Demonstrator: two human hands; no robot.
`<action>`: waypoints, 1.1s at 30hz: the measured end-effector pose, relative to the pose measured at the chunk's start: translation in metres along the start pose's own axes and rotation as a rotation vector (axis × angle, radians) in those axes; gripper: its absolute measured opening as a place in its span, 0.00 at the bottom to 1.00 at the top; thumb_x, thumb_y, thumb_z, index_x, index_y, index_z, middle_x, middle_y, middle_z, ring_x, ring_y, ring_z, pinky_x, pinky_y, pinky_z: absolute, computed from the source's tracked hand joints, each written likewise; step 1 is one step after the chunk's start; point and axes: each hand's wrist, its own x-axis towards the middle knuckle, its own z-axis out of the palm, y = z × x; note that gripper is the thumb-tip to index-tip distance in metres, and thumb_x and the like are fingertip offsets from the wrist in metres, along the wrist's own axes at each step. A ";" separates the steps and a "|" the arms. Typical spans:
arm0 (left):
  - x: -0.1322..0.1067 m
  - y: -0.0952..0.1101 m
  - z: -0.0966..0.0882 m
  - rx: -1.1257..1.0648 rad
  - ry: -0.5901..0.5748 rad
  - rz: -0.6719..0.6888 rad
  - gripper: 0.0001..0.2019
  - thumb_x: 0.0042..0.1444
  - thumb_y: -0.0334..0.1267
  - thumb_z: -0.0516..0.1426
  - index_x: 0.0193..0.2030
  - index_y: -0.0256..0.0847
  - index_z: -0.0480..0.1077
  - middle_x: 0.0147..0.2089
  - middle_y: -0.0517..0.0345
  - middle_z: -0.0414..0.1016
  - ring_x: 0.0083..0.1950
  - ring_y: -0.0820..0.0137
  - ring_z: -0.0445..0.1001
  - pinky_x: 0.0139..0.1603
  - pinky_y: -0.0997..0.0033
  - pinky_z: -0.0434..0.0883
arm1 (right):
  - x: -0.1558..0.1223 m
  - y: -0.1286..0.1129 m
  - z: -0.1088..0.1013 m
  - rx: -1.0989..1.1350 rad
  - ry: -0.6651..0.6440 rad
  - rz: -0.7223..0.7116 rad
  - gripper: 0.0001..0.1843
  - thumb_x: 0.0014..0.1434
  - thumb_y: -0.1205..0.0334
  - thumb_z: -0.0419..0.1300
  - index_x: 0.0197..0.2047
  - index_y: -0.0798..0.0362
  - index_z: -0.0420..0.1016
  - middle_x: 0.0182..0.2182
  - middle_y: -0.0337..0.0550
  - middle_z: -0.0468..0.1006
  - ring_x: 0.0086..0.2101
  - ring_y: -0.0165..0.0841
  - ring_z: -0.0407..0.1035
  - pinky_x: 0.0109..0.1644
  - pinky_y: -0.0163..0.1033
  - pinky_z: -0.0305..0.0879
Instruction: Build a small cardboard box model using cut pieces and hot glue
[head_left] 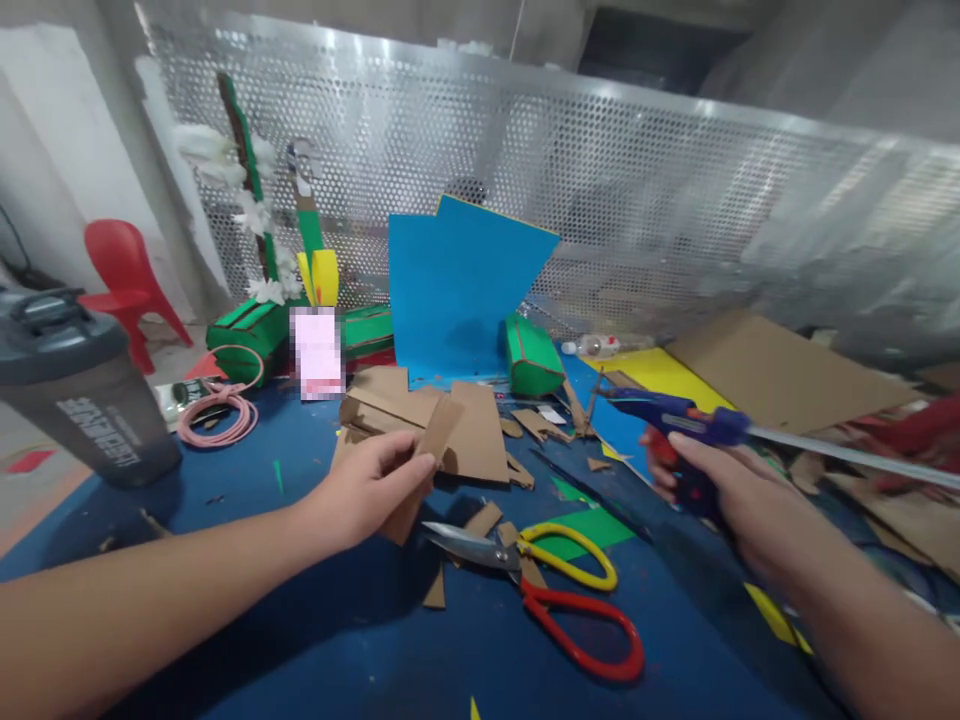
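The left hand (pixel 367 490) pinches a cardboard strip (pixel 439 432) between thumb and fingers. The strip's long edge tilts toward 1 o'clock, probably to present one face to the nozzle. The right hand (pixel 739 500) is closed around the grip of a blue glue gun (pixel 690 420), nozzle aimed at 9 o'clock and apart from the strip. Scissors (pixel 540 570) lie at 5 o'clock of the left hand. Cardboard offcuts (pixel 480 440) crowd 12 o'clock; the blue table (pixel 300 640) is bare at 6 o'clock.
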 end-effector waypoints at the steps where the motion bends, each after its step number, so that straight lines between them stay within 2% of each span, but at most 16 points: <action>1: 0.000 -0.003 0.002 -0.064 0.013 -0.007 0.20 0.64 0.57 0.55 0.38 0.40 0.72 0.36 0.53 0.79 0.38 0.65 0.76 0.41 0.66 0.70 | -0.004 -0.012 0.014 0.160 -0.088 0.029 0.23 0.67 0.36 0.59 0.39 0.49 0.75 0.25 0.39 0.74 0.24 0.36 0.71 0.28 0.40 0.70; 4: 0.000 -0.009 0.007 -0.166 0.026 -0.054 0.21 0.61 0.57 0.60 0.39 0.39 0.76 0.42 0.47 0.85 0.43 0.61 0.80 0.46 0.64 0.73 | -0.013 -0.039 0.060 0.318 -0.390 -0.027 0.25 0.66 0.34 0.64 0.42 0.51 0.76 0.32 0.44 0.80 0.26 0.33 0.72 0.29 0.38 0.72; 6: 0.000 -0.012 0.009 -0.203 0.011 -0.084 0.21 0.61 0.57 0.61 0.43 0.38 0.78 0.45 0.45 0.87 0.45 0.60 0.82 0.47 0.63 0.74 | -0.017 -0.043 0.083 0.345 -0.439 -0.149 0.28 0.66 0.32 0.62 0.42 0.52 0.77 0.36 0.47 0.82 0.25 0.33 0.72 0.29 0.39 0.72; 9: 0.000 -0.016 0.010 -0.197 -0.026 -0.133 0.22 0.60 0.57 0.63 0.44 0.37 0.80 0.45 0.45 0.88 0.43 0.61 0.82 0.46 0.63 0.75 | -0.020 -0.032 0.100 0.326 -0.419 -0.286 0.27 0.70 0.33 0.58 0.43 0.51 0.79 0.32 0.44 0.81 0.25 0.32 0.71 0.29 0.38 0.73; 14: 0.003 -0.021 0.012 -0.160 -0.068 -0.164 0.22 0.60 0.56 0.63 0.45 0.37 0.83 0.44 0.47 0.87 0.41 0.62 0.81 0.43 0.65 0.74 | -0.027 -0.012 0.099 0.243 -0.447 -0.330 0.22 0.75 0.40 0.56 0.48 0.50 0.80 0.31 0.41 0.80 0.27 0.33 0.73 0.37 0.38 0.77; 18: 0.005 -0.017 0.013 -0.117 -0.107 -0.128 0.19 0.62 0.54 0.62 0.42 0.37 0.83 0.38 0.50 0.85 0.37 0.65 0.79 0.40 0.66 0.73 | -0.031 -0.009 0.101 0.188 -0.407 -0.317 0.22 0.74 0.39 0.57 0.49 0.48 0.82 0.30 0.41 0.80 0.30 0.36 0.75 0.44 0.43 0.79; 22: 0.005 -0.014 0.013 -0.148 -0.133 -0.109 0.18 0.63 0.52 0.62 0.43 0.38 0.83 0.38 0.52 0.85 0.37 0.67 0.78 0.42 0.66 0.74 | -0.033 -0.009 0.104 0.186 -0.382 -0.249 0.24 0.73 0.38 0.57 0.52 0.48 0.83 0.29 0.41 0.79 0.32 0.39 0.78 0.47 0.46 0.80; 27: 0.004 -0.019 0.013 -0.167 -0.137 -0.101 0.18 0.65 0.52 0.62 0.44 0.38 0.84 0.40 0.50 0.86 0.39 0.65 0.80 0.43 0.66 0.75 | -0.035 -0.008 0.100 0.151 -0.403 -0.226 0.23 0.74 0.40 0.57 0.50 0.47 0.84 0.29 0.41 0.81 0.29 0.37 0.78 0.41 0.42 0.81; 31: 0.003 -0.021 0.013 -0.163 -0.131 -0.113 0.20 0.65 0.54 0.62 0.47 0.39 0.86 0.44 0.47 0.88 0.43 0.60 0.82 0.45 0.62 0.77 | -0.035 -0.005 0.100 0.139 -0.380 -0.264 0.24 0.73 0.39 0.58 0.59 0.44 0.83 0.29 0.42 0.82 0.28 0.39 0.79 0.30 0.39 0.77; 33: 0.003 -0.019 0.013 -0.178 -0.134 -0.109 0.19 0.64 0.53 0.62 0.47 0.40 0.86 0.46 0.46 0.88 0.45 0.58 0.83 0.49 0.59 0.79 | -0.037 -0.002 0.102 0.133 -0.359 -0.268 0.25 0.73 0.39 0.58 0.62 0.43 0.82 0.30 0.44 0.83 0.29 0.41 0.80 0.29 0.40 0.77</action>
